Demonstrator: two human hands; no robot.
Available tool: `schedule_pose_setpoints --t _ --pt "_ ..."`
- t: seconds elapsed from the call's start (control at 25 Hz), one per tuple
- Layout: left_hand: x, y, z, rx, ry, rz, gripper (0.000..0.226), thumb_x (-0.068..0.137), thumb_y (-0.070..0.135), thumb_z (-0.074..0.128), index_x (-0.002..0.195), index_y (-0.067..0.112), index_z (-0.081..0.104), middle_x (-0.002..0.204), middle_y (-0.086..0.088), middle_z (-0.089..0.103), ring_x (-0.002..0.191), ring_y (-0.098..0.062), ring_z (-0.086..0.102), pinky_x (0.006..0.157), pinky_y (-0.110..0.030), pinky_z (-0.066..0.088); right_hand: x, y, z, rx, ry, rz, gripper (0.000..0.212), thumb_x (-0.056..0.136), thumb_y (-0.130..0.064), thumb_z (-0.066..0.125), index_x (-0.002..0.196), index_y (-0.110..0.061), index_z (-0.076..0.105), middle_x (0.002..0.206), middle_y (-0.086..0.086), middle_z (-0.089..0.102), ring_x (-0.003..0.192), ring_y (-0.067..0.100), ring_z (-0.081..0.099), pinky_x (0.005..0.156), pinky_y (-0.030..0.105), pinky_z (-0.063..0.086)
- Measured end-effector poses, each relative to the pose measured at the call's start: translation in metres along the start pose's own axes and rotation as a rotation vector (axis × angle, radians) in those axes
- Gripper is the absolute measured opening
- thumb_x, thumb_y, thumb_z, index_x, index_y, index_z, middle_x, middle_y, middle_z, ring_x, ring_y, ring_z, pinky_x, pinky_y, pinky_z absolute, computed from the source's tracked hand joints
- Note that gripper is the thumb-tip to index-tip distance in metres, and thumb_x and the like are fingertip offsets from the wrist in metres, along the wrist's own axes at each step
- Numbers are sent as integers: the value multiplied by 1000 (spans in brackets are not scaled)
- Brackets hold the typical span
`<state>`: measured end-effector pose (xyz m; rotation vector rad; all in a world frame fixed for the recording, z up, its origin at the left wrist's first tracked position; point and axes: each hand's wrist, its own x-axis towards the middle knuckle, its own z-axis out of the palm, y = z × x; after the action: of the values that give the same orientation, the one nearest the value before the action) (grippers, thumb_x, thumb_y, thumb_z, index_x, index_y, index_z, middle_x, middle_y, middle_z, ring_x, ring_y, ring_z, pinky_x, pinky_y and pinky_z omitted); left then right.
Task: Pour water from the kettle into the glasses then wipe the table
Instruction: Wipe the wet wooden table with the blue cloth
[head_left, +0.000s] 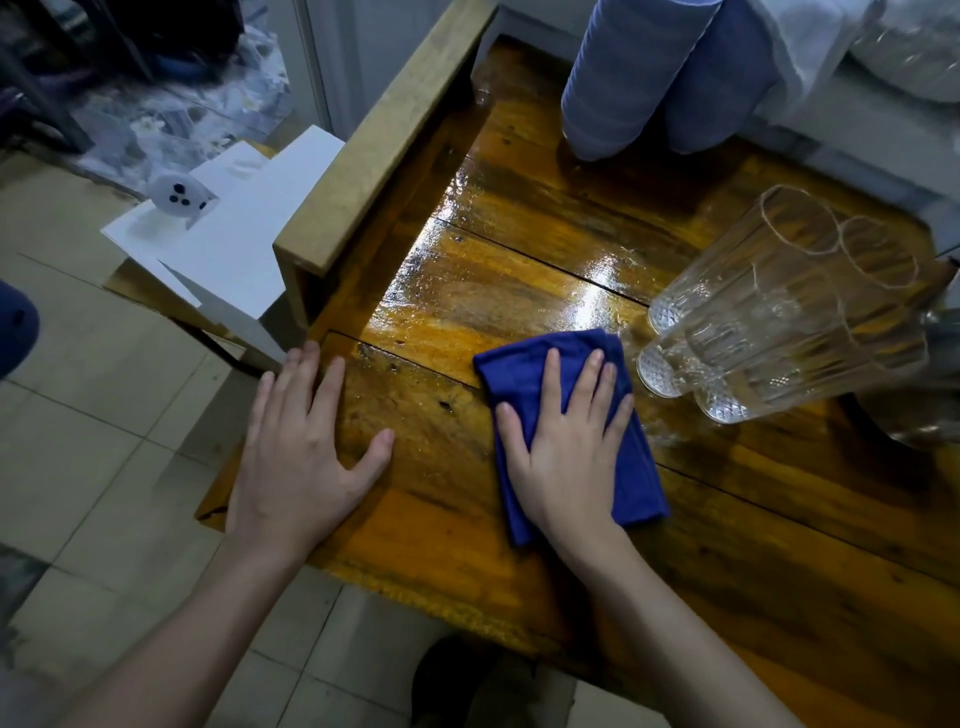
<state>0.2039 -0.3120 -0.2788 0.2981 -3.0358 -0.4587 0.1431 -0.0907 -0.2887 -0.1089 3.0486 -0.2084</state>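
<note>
Wet table (519, 270), right hand (566, 457) flat on cloth (530, 374)

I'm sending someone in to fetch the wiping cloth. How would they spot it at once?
Look at the glossy wooden table; a group of clear ribbed glasses stands at its right side. Just left of them lies the blue cloth, folded, flat under the right hand. It is the only blue, soft thing on the wood near the glasses.

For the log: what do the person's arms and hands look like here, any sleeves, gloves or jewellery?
Both arms are bare as far up the forearms as the frame shows; no sleeves are in view. The left hand and right hand wear no gloves, and no rings, watch or bracelet show. Fingernails look short and unpainted.
</note>
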Motion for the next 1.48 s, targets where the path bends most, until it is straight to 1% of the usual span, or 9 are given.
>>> schedule_pose_setpoints --t 0.24,0.4,0.64,0.72,0.88,1.04,1.2,1.36,1.48 --pt "1 -1 2 21 -1 2 81 86 63 35 145 9 32 155 -15 26 145 -27 19 119 -43 13 56 -15 5 -23 18 -8 77 93 -64 11 158 -21 6 164 20 1 151 36 -2 120 57 -2" --pt "0 -2 2 19 -3 2 80 87 63 36 146 9 31 156 -14 24 146 -25 17 119 -43 13 89 -27 5 22 11 -29 74 95 -62 16 158 -23 4 165 17 -3 151 33 -7 120 56 -6" --pt "1 -1 3 31 -10 -5 81 87 64 35 148 10 28 157 -13 22 146 -23 15 119 -44 14 112 -41 6 11 4 -96 69 99 -56 17 158 -23 4 165 15 -4 151 33 -8 119 57 -5" --pt "0 0 3 50 -15 -8 82 88 64 34 148 9 25 158 -13 19 147 -22 12 120 -43 13 115 -46 6 9 -1 -150 67 100 -54 17 158 -23 5 165 15 -3 151 33 -7 119 57 -5" --pt "0 0 4 65 -21 -21 86 88 66 32 150 8 20 159 -11 15 148 -20 8 120 -40 10 113 -54 3 -31 -38 -301 69 96 -53 10 158 -23 4 165 15 -4 151 33 -8 120 56 -6" --pt "0 -1 6 54 -28 -39 90 86 69 30 151 8 15 160 -11 11 148 -19 7 119 -38 9 107 -62 4 -15 -57 -412 67 97 -53 10 157 -25 7 165 12 -3 151 32 -7 120 55 -8" --pt "0 -1 5 37 -34 -48 93 84 70 32 151 8 12 160 -10 8 148 -18 6 119 -37 9 86 -70 6 -27 -90 -625 68 93 -54 6 157 -31 13 166 6 3 152 28 -5 120 53 -5" --pt "-2 2 3 22 1 -120 98 81 71 37 151 8 12 160 -11 11 147 -20 8 118 -36 10 66 -71 2 46 -155 -741 66 92 -51 7 156 -36 15 166 1 5 152 24 -5 121 49 -9" --pt "-3 3 1 34 -4 -115 97 79 71 38 150 8 16 159 -11 16 147 -20 12 120 -39 11 38 -58 0 86 -160 -779 62 94 -48 13 155 -35 19 166 1 8 152 23 -2 120 48 -8"
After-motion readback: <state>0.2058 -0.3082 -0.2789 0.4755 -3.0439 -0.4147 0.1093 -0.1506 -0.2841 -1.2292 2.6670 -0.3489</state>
